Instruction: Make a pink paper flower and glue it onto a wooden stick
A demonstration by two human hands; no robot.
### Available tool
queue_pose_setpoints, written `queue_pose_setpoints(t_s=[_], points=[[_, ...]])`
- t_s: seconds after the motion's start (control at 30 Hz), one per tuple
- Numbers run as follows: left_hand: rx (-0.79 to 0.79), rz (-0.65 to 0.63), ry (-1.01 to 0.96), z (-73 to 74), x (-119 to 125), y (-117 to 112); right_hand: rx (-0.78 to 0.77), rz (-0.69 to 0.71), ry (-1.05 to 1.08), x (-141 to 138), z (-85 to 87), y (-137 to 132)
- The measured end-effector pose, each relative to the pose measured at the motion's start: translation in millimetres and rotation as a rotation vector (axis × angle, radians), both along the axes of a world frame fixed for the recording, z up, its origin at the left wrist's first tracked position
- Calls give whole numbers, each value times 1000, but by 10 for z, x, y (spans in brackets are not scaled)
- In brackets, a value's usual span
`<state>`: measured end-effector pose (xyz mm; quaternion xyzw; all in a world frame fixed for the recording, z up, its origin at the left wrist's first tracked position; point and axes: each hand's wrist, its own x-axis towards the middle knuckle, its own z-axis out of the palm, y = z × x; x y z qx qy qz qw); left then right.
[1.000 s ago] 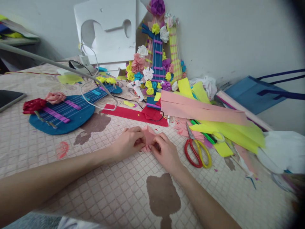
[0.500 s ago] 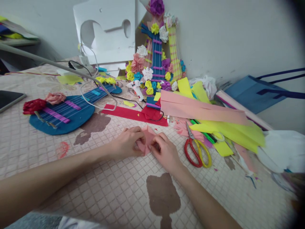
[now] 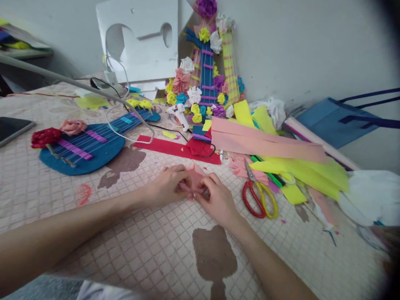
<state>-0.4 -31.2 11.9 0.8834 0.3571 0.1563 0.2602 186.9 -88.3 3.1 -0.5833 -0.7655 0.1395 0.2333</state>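
Between my two hands, just above the quilted tablecloth, is a small piece of pink crepe paper (image 3: 194,177), creased and gathered toward its lower middle. My left hand (image 3: 168,184) pinches its left side, thumb against fingers. From the right, my right hand (image 3: 217,196) grips the other side between thumb and fingertips. Parts of the paper are covered by the fingers. Right of my right hand lie scissors (image 3: 260,196) with one red and one yellow handle. Behind the hands is a red paper strip (image 3: 165,148) with a folded red piece on it.
A blue paper guitar (image 3: 90,146) with paper roses lies at left, a pale cable looping over it. Behind are a white glue gun (image 3: 178,116), flower-covered guitars and a foam board (image 3: 140,41). Pink crepe sheets (image 3: 265,141) and yellow ones (image 3: 312,171) are piled at right.
My fingers have squeezed the pink paper closer together, and its lower part is now more bunched. The hands stay in nearly the same place.
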Motion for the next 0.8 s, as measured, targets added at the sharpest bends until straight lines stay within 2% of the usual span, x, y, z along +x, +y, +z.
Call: queue_pose_setpoints(t_s=[0.43,0.8], points=[[-1,61,17,30,24,-38,27,-27,2,-18,-10,21],[-11,65,-15,15,32,-3,44,-32,-6,-17,-19,21]])
